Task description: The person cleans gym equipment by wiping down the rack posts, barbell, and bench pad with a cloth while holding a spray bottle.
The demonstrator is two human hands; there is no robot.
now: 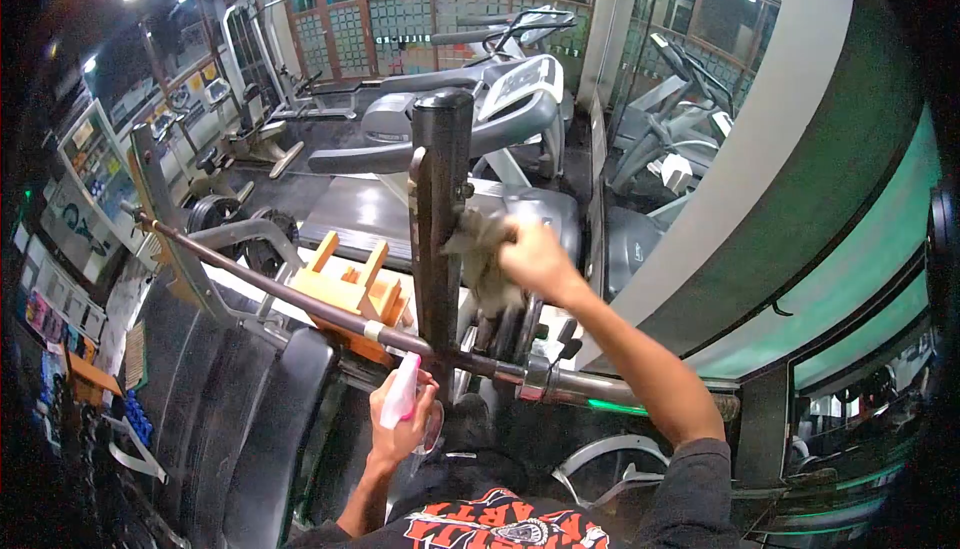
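My right hand (540,261) is closed around a greyish cloth (490,267), which lies against the right side of a dark upright post (437,239). The cloth is partly smeared by motion. Low in the middle, my left hand (402,417) grips a spray bottle (403,389) with a white and pink head; its clear body shows below the fingers. A long barbell (290,294) passes just above the bottle and runs across the post. Near its right end sits a metal collar (535,379).
Behind the post stands a treadmill (370,214). A wooden stand (350,289) is left of the post, and a black padded bench (285,419) lies below the bar. Weight plates (215,217) are at the left. A mirrored wall (690,59) rises on the right.
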